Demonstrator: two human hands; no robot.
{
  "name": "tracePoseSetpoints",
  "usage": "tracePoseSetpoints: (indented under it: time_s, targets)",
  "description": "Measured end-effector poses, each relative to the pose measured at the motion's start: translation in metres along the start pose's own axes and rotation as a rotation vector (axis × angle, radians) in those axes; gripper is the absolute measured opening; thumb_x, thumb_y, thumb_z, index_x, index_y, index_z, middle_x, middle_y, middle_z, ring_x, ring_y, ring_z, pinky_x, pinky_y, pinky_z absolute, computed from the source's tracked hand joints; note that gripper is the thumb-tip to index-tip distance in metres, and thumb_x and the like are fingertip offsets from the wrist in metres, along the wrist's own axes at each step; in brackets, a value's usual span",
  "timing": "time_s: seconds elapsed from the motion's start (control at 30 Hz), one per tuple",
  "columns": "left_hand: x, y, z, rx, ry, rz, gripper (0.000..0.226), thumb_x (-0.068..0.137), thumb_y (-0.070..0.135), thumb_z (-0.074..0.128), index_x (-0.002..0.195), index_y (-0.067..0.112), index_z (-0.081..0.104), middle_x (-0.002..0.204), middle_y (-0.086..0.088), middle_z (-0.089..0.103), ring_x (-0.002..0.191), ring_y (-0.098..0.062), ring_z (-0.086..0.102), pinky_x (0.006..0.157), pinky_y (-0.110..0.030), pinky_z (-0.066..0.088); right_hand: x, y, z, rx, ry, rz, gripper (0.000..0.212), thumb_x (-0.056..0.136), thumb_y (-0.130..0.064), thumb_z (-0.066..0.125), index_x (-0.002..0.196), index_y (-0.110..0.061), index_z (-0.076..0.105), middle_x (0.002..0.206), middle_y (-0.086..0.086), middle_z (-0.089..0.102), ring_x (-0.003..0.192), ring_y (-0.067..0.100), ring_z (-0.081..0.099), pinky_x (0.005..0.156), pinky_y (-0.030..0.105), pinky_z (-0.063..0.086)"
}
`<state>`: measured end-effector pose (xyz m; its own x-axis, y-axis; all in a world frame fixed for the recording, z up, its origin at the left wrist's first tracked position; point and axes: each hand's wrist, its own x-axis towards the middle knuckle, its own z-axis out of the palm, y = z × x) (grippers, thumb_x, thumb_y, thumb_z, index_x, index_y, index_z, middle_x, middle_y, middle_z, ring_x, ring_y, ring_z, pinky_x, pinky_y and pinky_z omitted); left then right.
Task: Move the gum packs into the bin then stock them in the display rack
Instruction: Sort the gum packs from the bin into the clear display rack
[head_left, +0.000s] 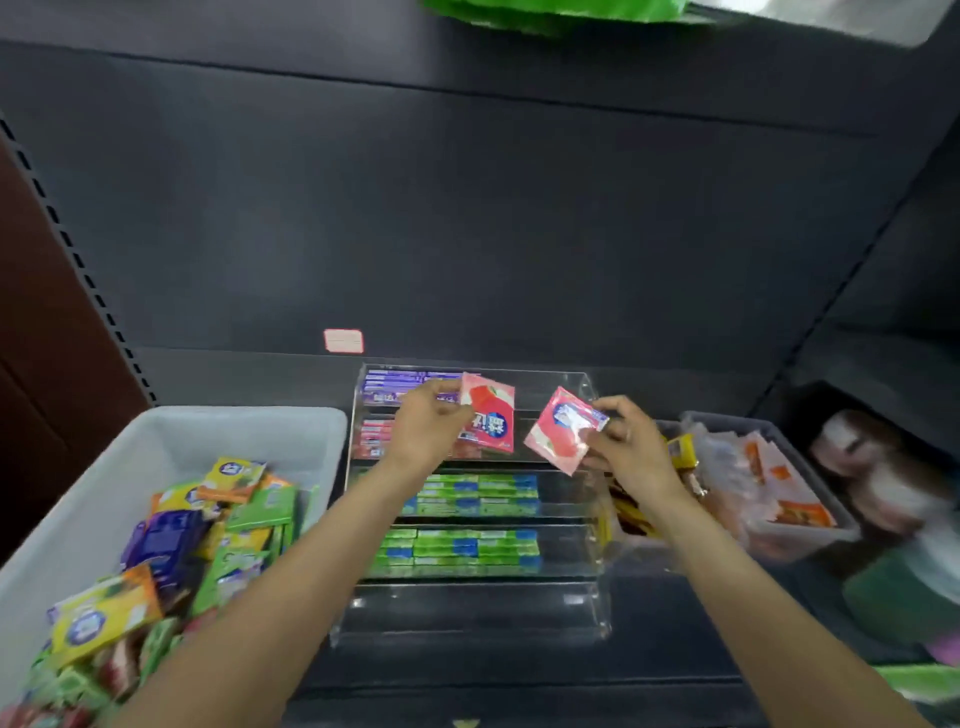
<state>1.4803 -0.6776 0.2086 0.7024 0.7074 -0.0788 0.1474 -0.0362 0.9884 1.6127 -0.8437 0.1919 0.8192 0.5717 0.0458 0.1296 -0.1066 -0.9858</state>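
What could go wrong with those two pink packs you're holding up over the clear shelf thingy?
1. The right hand only pinches its pink gum pack by one corner, tilted, so it might slip and fall onto the clear display rack.
2. The left hand holds its pink gum pack above the red row; it could end up in the wrong tier, like the green gum rows below.

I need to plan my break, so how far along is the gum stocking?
Partly done. The display rack already has purple packs on top and two full green rows. The left hand and right hand each hold a pink pack over it. The bottom tier looks bare, and the white bin holds many packs.
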Motion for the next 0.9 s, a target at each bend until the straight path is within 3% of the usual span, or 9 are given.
tracePoseSetpoints:
  time_s: [0.13, 0.27, 0.43, 0.5, 0.57, 0.73, 0.9]
  targets:
    - [0.013, 0.012, 0.027, -0.063, 0.067, -0.029, 0.025, 0.091, 0.005, 0.056, 0.114, 0.014, 0.053, 0.096, -0.012, 0.068, 0.073, -0.016, 0.067, 0.065, -0.03, 0.059, 0.049, 0.0, -0.03, -0.141, -0.021, -0.104, 0.026, 0.091, -0.002, 0.056, 0.091, -0.028, 0.052, 0.102, 0.011, 0.065, 0.095, 0.02, 0.064, 0.065, 0.031, 0.057]
    - [0.024, 0.021, 0.043, -0.034, 0.128, -0.03, 0.025, 0.091, 0.009, 0.058, 0.116, 0.012, 0.052, 0.104, -0.013, 0.067, 0.083, -0.019, 0.068, 0.061, -0.024, 0.058, 0.091, -0.008, -0.041, -0.169, -0.058, -0.159, 0.017, 0.092, -0.005, 0.055, 0.098, -0.021, 0.052, 0.105, 0.007, 0.063, 0.1, 0.018, 0.063, 0.072, 0.032, 0.057]
    - [0.034, 0.031, 0.051, -0.018, 0.178, 0.005, 0.022, 0.091, 0.008, 0.057, 0.111, 0.017, 0.051, 0.101, -0.009, 0.065, 0.082, -0.015, 0.067, 0.069, -0.028, 0.058, 0.124, -0.004, -0.038, -0.368, -0.106, -0.235, 0.013, 0.093, -0.009, 0.054, 0.1, -0.021, 0.052, 0.101, 0.005, 0.063, 0.099, 0.02, 0.064, 0.074, 0.041, 0.058]
    - [0.036, 0.032, 0.052, -0.01, 0.191, 0.011, 0.023, 0.091, 0.008, 0.057, 0.112, 0.017, 0.051, 0.097, -0.005, 0.064, 0.08, -0.012, 0.067, 0.068, -0.027, 0.059, 0.13, 0.001, -0.037, -0.475, -0.118, -0.284, 0.012, 0.094, -0.011, 0.054, 0.104, -0.018, 0.054, 0.102, 0.005, 0.062, 0.098, 0.018, 0.063, 0.07, 0.033, 0.056]
    - [0.037, 0.032, 0.053, 0.003, 0.197, 0.022, 0.024, 0.091, 0.009, 0.057, 0.113, 0.016, 0.051, 0.091, -0.001, 0.064, 0.079, -0.011, 0.067, 0.069, -0.028, 0.059, 0.133, 0.007, -0.036, -0.564, -0.12, -0.328, 0.016, 0.094, -0.011, 0.054, 0.11, -0.012, 0.057, 0.106, 0.008, 0.063, 0.097, 0.016, 0.061, 0.068, 0.026, 0.052]
    - [0.042, 0.033, 0.055, 0.032, 0.192, 0.022, 0.027, 0.091, 0.01, 0.058, 0.115, 0.017, 0.05, 0.095, -0.004, 0.066, 0.081, -0.013, 0.068, 0.073, -0.034, 0.059, 0.131, 0.017, -0.035, -0.763, -0.012, -0.447, 0.029, 0.091, -0.016, 0.059, 0.12, -0.011, 0.056, 0.117, 0.008, 0.054, 0.107, 0.021, 0.057, 0.078, 0.036, 0.054]
    - [0.044, 0.034, 0.058, 0.042, 0.148, 0.021, 0.026, 0.091, 0.01, 0.058, 0.115, 0.017, 0.05, 0.094, -0.002, 0.065, 0.084, -0.012, 0.067, 0.071, -0.031, 0.059, 0.125, 0.024, -0.028, -0.942, 0.087, -0.584, 0.027, 0.084, -0.012, 0.068, 0.107, -0.011, 0.055, 0.112, 0.008, 0.048, 0.097, 0.021, 0.056, 0.06, 0.031, 0.053]
